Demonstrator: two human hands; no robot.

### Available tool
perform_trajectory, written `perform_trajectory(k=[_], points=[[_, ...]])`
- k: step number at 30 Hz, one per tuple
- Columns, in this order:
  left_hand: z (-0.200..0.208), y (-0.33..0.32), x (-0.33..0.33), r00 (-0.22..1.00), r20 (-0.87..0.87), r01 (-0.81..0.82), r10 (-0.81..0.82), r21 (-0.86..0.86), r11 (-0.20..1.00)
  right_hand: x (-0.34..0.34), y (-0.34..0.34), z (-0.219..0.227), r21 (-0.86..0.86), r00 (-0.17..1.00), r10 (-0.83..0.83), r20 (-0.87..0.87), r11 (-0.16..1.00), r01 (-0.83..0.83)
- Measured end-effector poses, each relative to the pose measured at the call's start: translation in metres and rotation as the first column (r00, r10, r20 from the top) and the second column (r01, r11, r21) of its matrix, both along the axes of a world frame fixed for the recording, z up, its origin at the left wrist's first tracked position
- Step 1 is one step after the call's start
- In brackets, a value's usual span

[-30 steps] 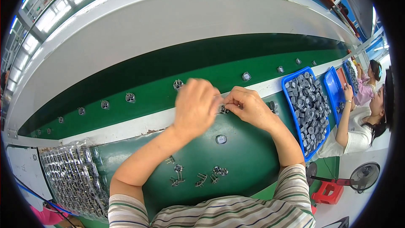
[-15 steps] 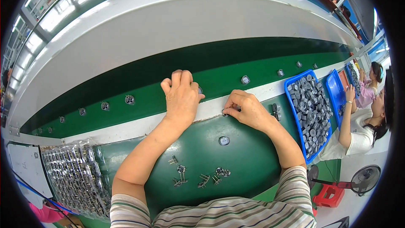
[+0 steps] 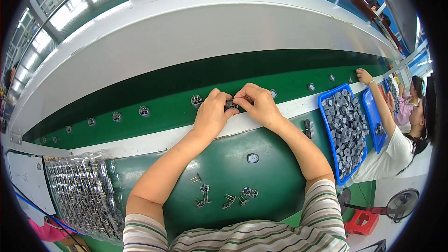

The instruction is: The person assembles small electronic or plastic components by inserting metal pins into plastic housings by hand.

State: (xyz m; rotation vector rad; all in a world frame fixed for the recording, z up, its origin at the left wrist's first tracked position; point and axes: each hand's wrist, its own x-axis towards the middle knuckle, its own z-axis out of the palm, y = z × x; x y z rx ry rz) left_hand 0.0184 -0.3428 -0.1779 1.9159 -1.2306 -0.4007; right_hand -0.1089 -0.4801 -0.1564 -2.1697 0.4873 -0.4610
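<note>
Above the white ledge [image 3: 179, 133], both my hands meet at a small dark round component [image 3: 231, 105]. My left hand [image 3: 211, 116] is closed around it with thumb and fingers. At its right side, the fingertips of my right hand [image 3: 262, 107] are pinched together on the same component, and they hide part of it. Just left of my left hand, a round part with a dark, divided face [image 3: 196, 101] lies on the green belt [image 3: 170, 106]. A grey-capped part [image 3: 273, 94] rests on the belt behind my right hand.
Loose pronged parts [image 3: 228, 201] and one grey cap [image 3: 252, 158] lie on the green worktop [image 3: 275, 177]. A blue tray [image 3: 322, 112] of grey caps stands right, near a co-worker's arm [image 3: 381, 100]. Bagged pronged parts [image 3: 81, 196] lie left.
My hands have come together: the left moved right and down, the right up and left. A part now shows on the belt left of my left hand. The co-worker's hand has reached toward the belt.
</note>
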Motion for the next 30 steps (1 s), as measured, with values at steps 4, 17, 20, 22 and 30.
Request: perform_trajectory(k=[4,17,20,22,30], points=[[0.000,0.000,0.004,1.000,-0.013,0.025,-0.025,0.039,0.999,0.008,0.000,-0.006,-0.082,0.998,0.049,0.037,0.996,-0.046],[0.000,-0.001,0.007,0.999,-0.035,0.005,-0.004,0.032,0.999,0.009,0.003,-0.013,-0.335,0.986,0.144,0.081,0.936,-0.110],[0.002,-0.003,0.007,0.999,-0.038,-0.020,0.021,0.003,1.000,-0.008,0.003,0.013,0.017,0.999,0.038,0.039,0.999,-0.039],[0.001,-0.001,0.011,0.998,-0.026,-0.054,0.053,-0.016,0.998,-0.029,-0.006,0.041,0.042,0.982,0.187,-0.036,0.982,-0.186],[0.003,0.001,0.000,0.919,0.291,-0.224,0.265,-0.166,0.960,-0.085,0.026,0.047,0.072,0.729,0.645,-0.230,0.758,-0.648]])
